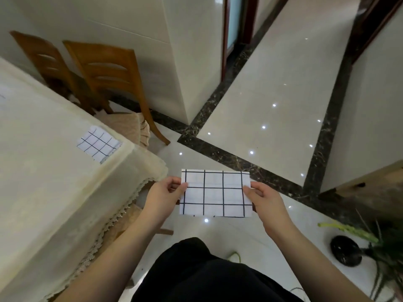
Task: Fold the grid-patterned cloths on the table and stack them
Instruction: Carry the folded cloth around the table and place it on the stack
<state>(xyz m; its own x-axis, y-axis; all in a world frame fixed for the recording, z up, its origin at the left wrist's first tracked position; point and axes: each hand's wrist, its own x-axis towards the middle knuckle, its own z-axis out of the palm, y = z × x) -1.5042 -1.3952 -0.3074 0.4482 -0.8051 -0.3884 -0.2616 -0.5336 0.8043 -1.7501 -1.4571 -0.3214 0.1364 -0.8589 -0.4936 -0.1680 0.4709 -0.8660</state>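
- Floor [272, 88]: polished pale tile with dark marble borders, ceiling lights mirrored in it; it lies directly beneath the cloth now in hand.
- Bench [39, 171]: covered by a cream tablecloth with a lace hem, occupying the left of the view; its near corner stands just left of the left hand.
- Dining chairs [109, 68]: two, wooden, slat-backed, pushed in at the far side of the bench.
- Potted plant [370, 243]: green leaves and a dark round pot on the floor, lower right.
- Held grid-patterned cloth [214, 194]: white with black lines, already folded to a small rectangle, held flat in the air over the floor, off the bench.
- Folded grid-patterned cloth [99, 143]: lying on the bench close to its corner edge; judged the start of the stack.
- Left hand [162, 198]: thumb and fingers pinch the held cloth's left edge.
- Right hand [265, 200]: thumb and fingers pinch its right edge.
- Risk: with only edge pinches, the layers could slip apart or the cloth could drop to the floor during transfer; since the stack sits near the bench corner, a careless placement could push it over the edge.
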